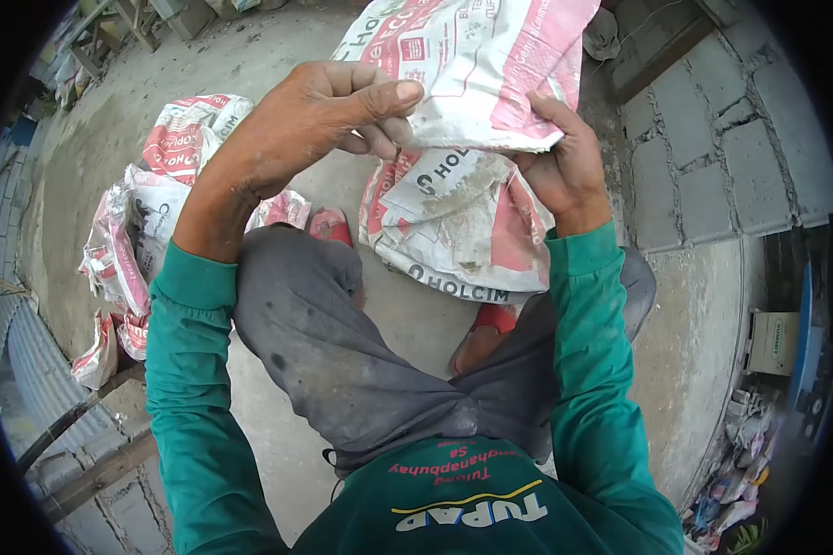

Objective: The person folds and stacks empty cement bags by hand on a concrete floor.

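Note:
An upper cement sack (pixel 491 65), white with pink-red print, is held up in front of me. My right hand (pixel 569 166) grips its lower right corner, thumb on top and fingers underneath. At the lower left corner, my left hand (pixel 366 106) is closed, with the thumb over curled fingers; the exact grip on the edge is partly hidden. Below hangs or lies a second, crumpled sack (pixel 463 222) marked HOLCIM, dusty and folded, between my knees. How it rests on the ground is not fully visible.
More crumpled cement sacks (pixel 180 139) lie on the concrete floor (pixel 83 194) to my left. A hollow-block wall (pixel 713 139) stands close on my right. A cardboard box (pixel 773 342) and a heap of scraps (pixel 736 453) are at the far right. Corrugated metal (pixel 51 379) lies at the left.

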The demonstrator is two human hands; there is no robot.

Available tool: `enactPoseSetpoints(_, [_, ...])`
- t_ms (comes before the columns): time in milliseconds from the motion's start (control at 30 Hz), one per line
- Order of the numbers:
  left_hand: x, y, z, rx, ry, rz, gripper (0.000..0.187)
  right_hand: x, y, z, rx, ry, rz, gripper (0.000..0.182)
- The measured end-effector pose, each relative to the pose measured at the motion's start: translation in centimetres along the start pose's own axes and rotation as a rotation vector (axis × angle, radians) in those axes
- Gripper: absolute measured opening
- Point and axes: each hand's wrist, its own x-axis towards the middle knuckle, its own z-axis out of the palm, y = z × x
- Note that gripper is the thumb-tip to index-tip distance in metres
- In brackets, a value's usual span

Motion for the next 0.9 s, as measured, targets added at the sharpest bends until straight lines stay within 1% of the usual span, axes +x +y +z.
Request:
enactPoseSetpoints(33, [1.4, -1.3, -0.6, 0.025, 0.064, -0.032, 0.052, -1.5, -0.4, -2.8, 0.055, 0.059, 0.047, 0.045])
enactPoseSetpoints(67, [2.8, -2.8, -1.4, 0.110, 0.075, -0.030, 0.053, -3.0, -0.6, -6.7, 0.074, 0.141, 0.107, 0.049])
enactPoseSetpoints(100, [4.1, -3.9, -1.7, 0.197, 0.030, -0.099, 0.057, -4.7, -0.2, -10.1, 0.047, 0.270, 0.150, 0.048])
enactPoseSetpoints(133, [5.4, -4.9, -1.9, 0.284, -0.012, -0.166, 0.062, -6.3, 0.7, -14.5, 0.141, 0.331, 0.235, 0.044])
enactPoseSetpoints(167, [6.9, -6.6, -1.8, 0.422, -0.015, -0.192, 0.072, -7.9, 1.9, -16.3, -0.029, 0.597, 0.230, 0.041])
enactPoseSetpoints(200, [8.1, -8.4, -1.3, 0.561, -0.026, -0.220, 0.083, -9.0, 2.8, -18.2, -0.194, 0.699, 0.316, 0.038])
enactPoseSetpoints(233, [9.0, -9.6, -0.7, 0.638, -0.150, -0.233, 0.088, -9.9, 4.3, -22.3, -0.505, 0.794, 0.368, 0.036])
enactPoseSetpoints(267, [10.0, -10.8, 0.1, 0.714, -0.273, -0.242, 0.093, -10.7, 4.2, -21.4, -0.598, 0.838, 0.424, 0.037])
enactPoseSetpoints(333, [12.4, -16.4, 2.7, 0.753, -0.454, -0.270, 0.099, -11.5, 3.7, -22.2, -0.802, 0.898, 0.520, 0.050])
enactPoseSetpoints(367, [12.2, -17.8, 4.4, 0.793, -0.535, -0.309, 0.100, -12.0, 3.7, -21.7, -0.808, 0.901, 0.530, 0.050])
enactPoseSetpoints(433, [11.1, -18.9, 7.8, 0.862, -0.661, -0.358, 0.100, -12.8, 2.9, -20.4, -1.773, 0.947, 0.361, 0.058])
enactPoseSetpoints(467, [10.5, -19.3, 8.8, 0.889, -0.706, -0.370, 0.098, -12.8, 3.0, -20.2, -1.775, 0.938, 0.368, 0.058])
enactPoseSetpoints(533, [10.7, -19.3, 8.1, 0.855, -0.733, -0.402, 0.095, -12.3, 4.4, -18.6, -1.917, 0.728, -0.024, 0.066])
enactPoseSetpoints(600, [11.8, -20.1, 6.2, 0.796, -0.615, -0.283, 0.092, -10.8, 7.4, -15.4, -1.967, 0.393, -0.188, 0.074])
enactPoseSetpoints(633, [12.4, -20.1, 5.0, 0.806, -0.574, -0.265, 0.088, -10.0, 9.5, -13.7, -2.003, 0.306, -0.132, 0.076])
enactPoseSetpoints(667, [13.5, -22.2, 3.7, 0.828, -0.518, -0.194, 0.084, -9.3, 11.1, -12.7, -2.036, 0.208, -0.077, 0.078])
enactPoseSetpoints(700, [14.3, -22.2, 2.2, 0.826, -0.517, -0.174, 0.081, -8.7, 13.5, -14.1, -2.096, 0.139, -0.004, 0.087])
enactPoseSetpoints(733, [13.7, -19.4, 0.8, 0.917, -0.471, -0.227, 0.083, -8.9, 15.6, -15.2, -2.075, 0.082, -0.003, 0.087])
enactPoseSetpoints(767, [13.7, -19.9, -1.1, 0.924, -0.427, -0.201, 0.084, -9.1, 17.2, -16.4, -2.135, 0.081, 0.219, 0.092])
enactPoseSetpoints(800, [12.5, -18.6, -3.1, 0.889, -0.296, -0.238, 0.085, -8.9, 18.3, -17.2, -2.188, 0.073, 0.432, 0.096])
enactPoseSetpoints(833, [10.7, -17.2, -5.0, 0.820, -0.156, -0.249, 0.084, -9.0, 18.8, -17.9, -2.181, 0.057, 0.487, 0.098])
enactPoseSetpoints(867, [7.7, -17.6, -7.5, 0.842, -0.121, -0.314, 0.084, -8.8, 19.1, -18.7, -2.178, 0.045, 0.538, 0.100])
enactPoseSetpoints(900, [4.9, -18.0, -9.3, 0.588, 0.086, -0.294, 0.080, -8.4, 19.0, -19.0, -2.152, 0.034, 0.552, 0.096])
